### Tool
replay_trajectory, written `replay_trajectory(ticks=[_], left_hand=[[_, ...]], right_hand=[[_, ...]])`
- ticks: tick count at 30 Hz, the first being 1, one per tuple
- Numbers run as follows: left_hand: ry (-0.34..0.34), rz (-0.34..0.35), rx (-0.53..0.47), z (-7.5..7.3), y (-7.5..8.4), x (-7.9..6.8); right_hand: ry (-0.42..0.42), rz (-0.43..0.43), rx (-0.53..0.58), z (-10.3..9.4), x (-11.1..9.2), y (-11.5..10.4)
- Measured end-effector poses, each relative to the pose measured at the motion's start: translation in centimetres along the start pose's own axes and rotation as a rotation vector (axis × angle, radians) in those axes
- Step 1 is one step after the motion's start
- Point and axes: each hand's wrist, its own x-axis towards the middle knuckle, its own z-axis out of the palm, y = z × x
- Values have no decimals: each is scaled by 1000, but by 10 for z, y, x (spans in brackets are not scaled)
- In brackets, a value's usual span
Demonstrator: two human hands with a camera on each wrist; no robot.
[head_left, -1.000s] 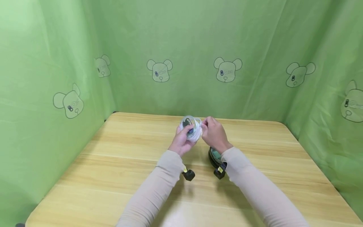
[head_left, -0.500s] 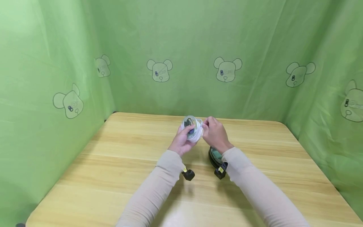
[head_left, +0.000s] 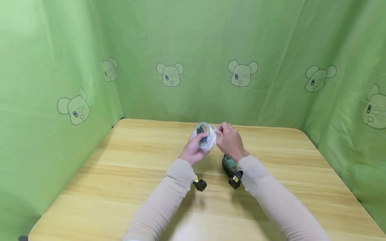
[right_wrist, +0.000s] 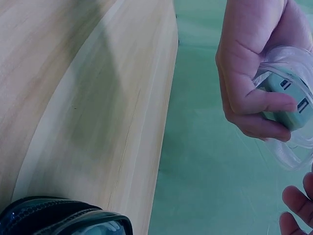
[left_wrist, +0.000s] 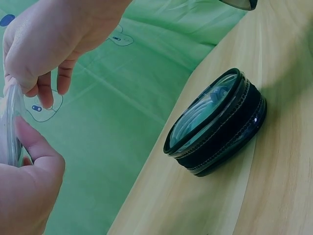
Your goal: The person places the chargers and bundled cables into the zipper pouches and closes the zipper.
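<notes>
My left hand (head_left: 193, 150) grips a round clear pouch with white sides (head_left: 208, 144), its thumb pressed on the transparent face. Through the clear wall in the right wrist view shows a charger block (right_wrist: 292, 100) with two USB ports, and the left fingers curl around there. Dark items also show inside the pouch in the head view. My right hand (head_left: 230, 140) pinches at the pouch's right edge, by a thin white loop. In the left wrist view the right hand's tips meet the pouch rim, its other fingers hanging loosely curled.
A round black-sided pouch with a clear top (left_wrist: 215, 122) lies on the wooden table (head_left: 135, 187) below my right wrist; something coiled shows inside. Small black wrist cameras (head_left: 200, 185) hang under both forearms. Green curtains (head_left: 205, 33) enclose the table's back and sides.
Both hands and the pouch have shifted very slightly to the right. The hold of each hand looks the same, and the black pouch lies where it was.
</notes>
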Motion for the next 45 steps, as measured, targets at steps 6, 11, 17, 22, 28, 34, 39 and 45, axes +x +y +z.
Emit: replay_trajectory(ticks=[6, 11, 17, 22, 28, 34, 39, 45], left_hand=[[-5, -5, 2, 1, 0, -1], [-19, -6, 5, 1, 0, 0], [-21, -8, 4, 1, -1, 0], [2, -18, 2, 1, -2, 0], [39, -40, -25, -1, -2, 0], [33, -50, -58, -3, 1, -2], [12, -61, -113, -5, 4, -5], [5, -57, -109, -6, 5, -4]], right_hand=[[12, -10, -1, -1, 0, 0], [11, -9, -2, -1, 0, 1], [14, -9, 1, -1, 0, 2], [13, -6, 4, 0, -1, 3], [3, 3, 13, -1, -3, 2], [-7, -4, 27, 0, -4, 1], [-4, -19, 27, -2, -4, -1], [-4, -24, 31, -4, -5, -5]])
